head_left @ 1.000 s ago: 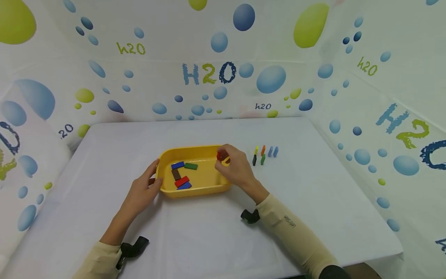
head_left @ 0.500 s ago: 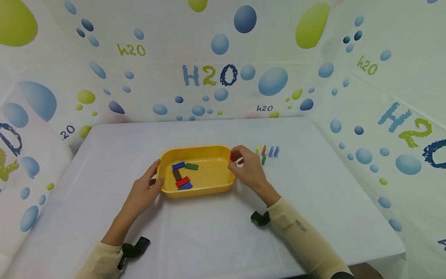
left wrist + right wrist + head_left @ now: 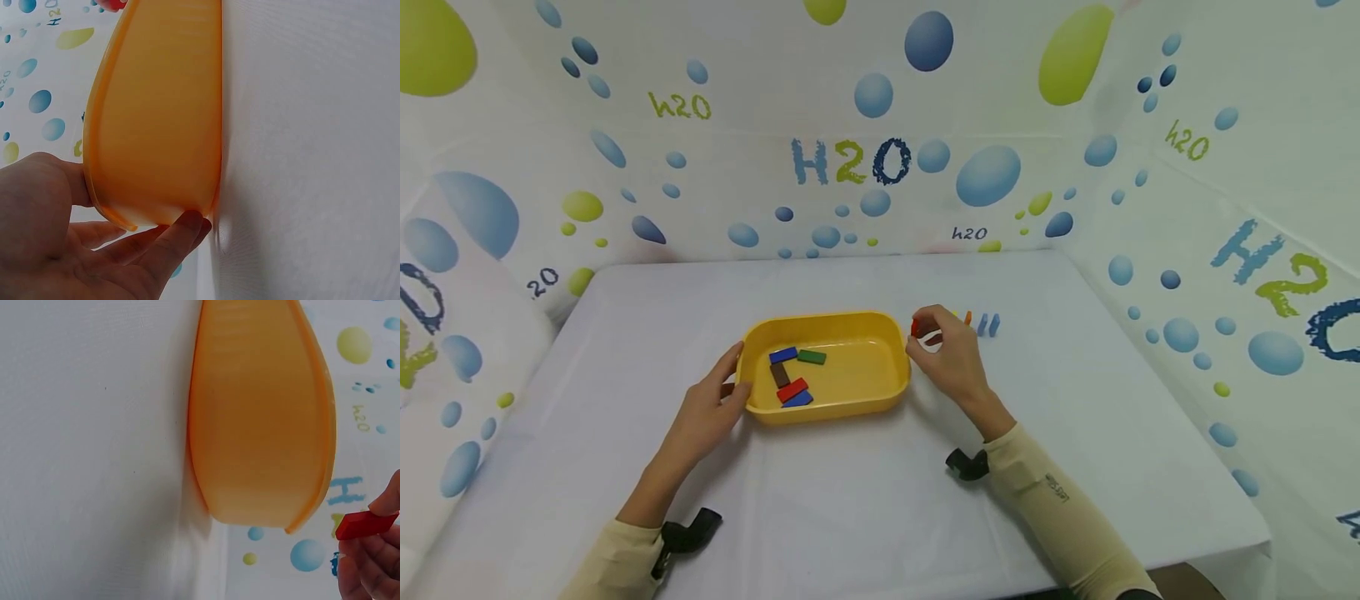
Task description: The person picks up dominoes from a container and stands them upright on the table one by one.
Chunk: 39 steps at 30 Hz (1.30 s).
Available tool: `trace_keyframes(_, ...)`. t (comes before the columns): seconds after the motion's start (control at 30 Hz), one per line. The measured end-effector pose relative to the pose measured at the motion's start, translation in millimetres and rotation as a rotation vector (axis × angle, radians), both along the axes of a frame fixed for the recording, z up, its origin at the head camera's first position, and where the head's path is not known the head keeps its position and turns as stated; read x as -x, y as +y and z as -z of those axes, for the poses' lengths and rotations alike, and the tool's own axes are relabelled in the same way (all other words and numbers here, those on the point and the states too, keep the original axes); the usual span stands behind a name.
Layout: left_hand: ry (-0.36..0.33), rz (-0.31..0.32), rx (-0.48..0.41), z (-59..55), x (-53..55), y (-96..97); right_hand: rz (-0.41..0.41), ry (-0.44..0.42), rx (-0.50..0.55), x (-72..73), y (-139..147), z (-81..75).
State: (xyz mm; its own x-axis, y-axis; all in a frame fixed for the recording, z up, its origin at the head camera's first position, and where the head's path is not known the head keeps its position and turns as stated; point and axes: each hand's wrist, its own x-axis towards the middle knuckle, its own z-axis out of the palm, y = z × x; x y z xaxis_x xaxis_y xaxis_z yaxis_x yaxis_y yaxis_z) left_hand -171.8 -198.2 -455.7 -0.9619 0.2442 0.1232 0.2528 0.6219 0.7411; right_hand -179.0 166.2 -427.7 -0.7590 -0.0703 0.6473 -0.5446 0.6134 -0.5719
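Observation:
My left hand (image 3: pixel 707 408) grips the left end of a yellow plastic tray (image 3: pixel 850 408); in the left wrist view its fingers (image 3: pixel 169 250) touch the tray's outer end wall. Several flat blocks lie inside: a blue block (image 3: pixel 783 355), a green block (image 3: pixel 811 357), a brown block (image 3: pixel 780 375), a red block (image 3: pixel 792 390) and a second blue block (image 3: pixel 798 400). Just past the tray's right rim, my right hand (image 3: pixel 951 354) pinches another red block (image 3: pixel 365 524) between thumb and fingertips, above the table.
Beyond the right hand, two light-blue pieces (image 3: pixel 988 325) lie side by side on the white table (image 3: pixel 850 517). An orange piece (image 3: pixel 967 317) and a yellow tip (image 3: pixel 956 314) show partly behind that hand. A printed curtain (image 3: pixel 730 167) encloses the table.
My right hand has carried the red block rightward from over the tray's right end to outside its rim, covering some small pieces. The left hand and tray stay in place.

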Motion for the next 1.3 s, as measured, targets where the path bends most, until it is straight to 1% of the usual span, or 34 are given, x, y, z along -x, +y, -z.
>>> trace_keyframes(0.3, 0.008, 0.008, -0.007, 2.5, 0.3, -1.4, 0.042, -0.033, 0.014, -2.5, 7.9, 0.1)
trace_keyframes(0.43, 0.01, 0.005, -0.009, 1.7, -1.9, -0.6, 0.049, -0.018, 0.037, -4.3, 15.1, 0.8)
trace_keyframes(0.7, -0.006, -0.001, -0.004, -0.8, -7.3, 3.0, 0.06, -0.002, 0.045, -5.5, 27.5, 3.8)
trace_keyframes(0.8, -0.002, -0.006, 0.002, -1.7, -9.1, 3.5, 0.06, -0.004, 0.048, -5.4, 30.7, 4.9)
trace_keyframes(1.13, 0.003, -0.004, 0.003, -1.7, -8.9, 3.4, 0.079, -0.033, 0.068, -6.9, 34.8, 5.8)
trace_keyframes(1.3, -0.004, -0.008, -0.002, -0.2, -8.7, 3.8, 0.093, -0.023, 0.057, -6.6, 36.8, 4.7)
